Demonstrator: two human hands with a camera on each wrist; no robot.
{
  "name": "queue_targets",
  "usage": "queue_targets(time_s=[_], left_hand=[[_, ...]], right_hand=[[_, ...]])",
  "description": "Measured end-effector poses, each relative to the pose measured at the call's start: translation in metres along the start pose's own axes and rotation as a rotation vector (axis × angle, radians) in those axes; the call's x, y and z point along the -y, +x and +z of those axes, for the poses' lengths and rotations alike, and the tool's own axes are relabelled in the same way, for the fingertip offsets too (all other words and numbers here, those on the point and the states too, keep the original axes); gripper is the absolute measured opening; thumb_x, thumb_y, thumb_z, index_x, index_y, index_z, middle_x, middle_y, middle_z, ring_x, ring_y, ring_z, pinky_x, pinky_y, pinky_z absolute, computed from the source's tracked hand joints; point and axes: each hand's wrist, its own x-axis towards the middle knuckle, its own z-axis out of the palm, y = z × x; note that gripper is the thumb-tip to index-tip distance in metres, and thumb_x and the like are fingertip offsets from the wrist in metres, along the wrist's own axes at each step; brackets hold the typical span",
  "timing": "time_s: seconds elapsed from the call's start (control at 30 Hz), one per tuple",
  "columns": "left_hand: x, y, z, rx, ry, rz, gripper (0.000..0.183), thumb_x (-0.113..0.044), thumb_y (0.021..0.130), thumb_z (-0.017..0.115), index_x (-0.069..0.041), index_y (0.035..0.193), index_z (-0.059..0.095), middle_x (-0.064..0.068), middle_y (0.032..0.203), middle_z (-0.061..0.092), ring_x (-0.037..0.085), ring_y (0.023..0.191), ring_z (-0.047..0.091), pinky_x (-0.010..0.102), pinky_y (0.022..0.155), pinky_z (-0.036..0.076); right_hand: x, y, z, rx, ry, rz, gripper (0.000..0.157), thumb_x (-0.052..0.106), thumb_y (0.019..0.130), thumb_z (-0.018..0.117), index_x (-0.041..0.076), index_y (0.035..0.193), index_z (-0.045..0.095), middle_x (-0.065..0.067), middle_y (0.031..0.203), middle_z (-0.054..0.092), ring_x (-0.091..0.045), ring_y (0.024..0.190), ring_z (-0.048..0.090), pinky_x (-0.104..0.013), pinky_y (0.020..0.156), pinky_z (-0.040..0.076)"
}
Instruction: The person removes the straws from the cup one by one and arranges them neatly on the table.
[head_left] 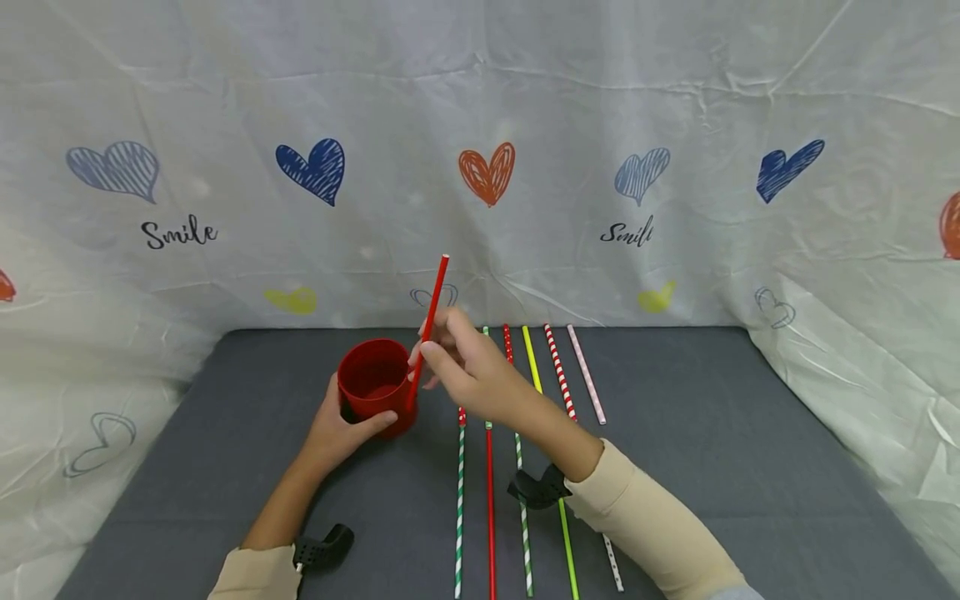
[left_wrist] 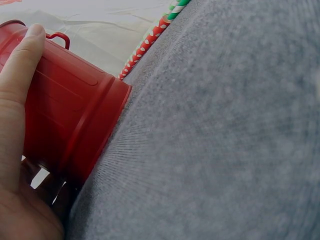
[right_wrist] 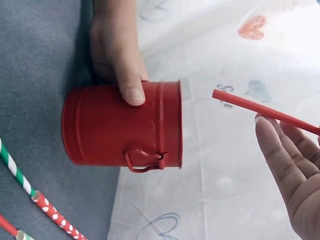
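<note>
A red metal pail (head_left: 400,423) with small side loops stands on the dark table. My left hand (head_left: 341,429) grips its side, with the thumb across the near wall; the fingers behind it are partly hidden. Pinched in my right hand (head_left: 468,371) is a plain red paper straw (head_left: 437,292), tilted, with its upper end above the fingers. In the right wrist view, the straw's lower end (right_wrist: 220,94) is just off the pail's rim (right_wrist: 180,125), apart from it. No straw shows inside the pail.
Several paper straws lie in two rows right of the pail, including a green-striped straw (head_left: 460,508), a red straw (head_left: 491,508), a yellow straw (head_left: 531,354) and a pink straw (head_left: 587,375). My right forearm covers some. Behind the table (head_left: 720,467) hangs a white cloth (head_left: 555,92) printed with hearts.
</note>
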Motion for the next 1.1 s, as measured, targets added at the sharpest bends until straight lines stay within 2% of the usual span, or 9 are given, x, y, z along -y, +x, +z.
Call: queue_targets(time_s=[0.13,0.4,0.57,0.7,0.87,1.1], left_hand=[[0.001,0.000,-0.001,-0.004,0.010,-0.002,0.092,-0.018,0.083,0.083,-0.009,0.153,0.024,0.011,0.145,0.043,0.028,0.125,0.045,0.051,0.095,0.046],[0.002,-0.002,-0.004,-0.006,0.012,-0.002,0.094,-0.018,0.082,0.084,-0.011,0.154,0.024,0.011,0.146,0.043,0.029,0.126,0.045,0.051,0.094,0.046],[0.002,-0.003,-0.004,0.008,-0.002,0.003,0.095,-0.017,0.082,0.084,-0.013,0.155,0.023,0.008,0.147,0.042,0.026,0.127,0.044,0.047,0.094,0.047],[0.003,-0.002,-0.004,0.009,-0.008,0.023,0.094,-0.016,0.083,0.084,-0.013,0.155,0.024,0.008,0.147,0.042,0.026,0.128,0.044,0.051,0.094,0.046],[0.002,-0.001,-0.002,0.016,-0.019,0.038,0.094,-0.016,0.083,0.084,-0.013,0.155,0.024,0.009,0.147,0.042,0.028,0.129,0.043,0.056,0.095,0.044],[0.000,-0.001,-0.002,0.014,-0.027,0.022,0.092,-0.015,0.082,0.084,-0.011,0.154,0.025,0.012,0.147,0.042,0.030,0.129,0.043,0.054,0.093,0.046]], right_hand=[[0.006,-0.011,-0.001,0.003,-0.031,0.008,0.014,0.007,0.105,0.047,0.005,0.119,0.045,-0.010,0.097,0.065,-0.018,0.078,0.067,-0.035,0.071,0.058],[0.012,-0.035,-0.007,0.008,-0.051,0.056,0.013,0.007,0.106,0.045,0.005,0.119,0.045,-0.005,0.097,0.062,-0.018,0.082,0.069,-0.035,0.070,0.058],[0.008,-0.058,-0.014,0.014,-0.138,0.097,0.017,0.004,0.104,0.047,0.003,0.121,0.043,-0.005,0.093,0.065,-0.013,0.077,0.066,-0.032,0.071,0.057],[0.004,-0.076,-0.021,0.021,-0.195,0.134,0.019,0.003,0.104,0.049,0.003,0.122,0.043,-0.005,0.089,0.065,-0.014,0.073,0.066,-0.030,0.067,0.054],[0.000,-0.099,-0.030,0.011,-0.195,0.181,0.021,0.002,0.103,0.051,0.002,0.123,0.043,-0.006,0.087,0.065,-0.015,0.073,0.066,-0.029,0.064,0.055],[-0.009,-0.122,-0.040,-0.030,-0.162,0.252,0.031,-0.001,0.102,0.054,-0.001,0.130,0.041,-0.007,0.086,0.061,-0.017,0.068,0.063,-0.033,0.064,0.057]])
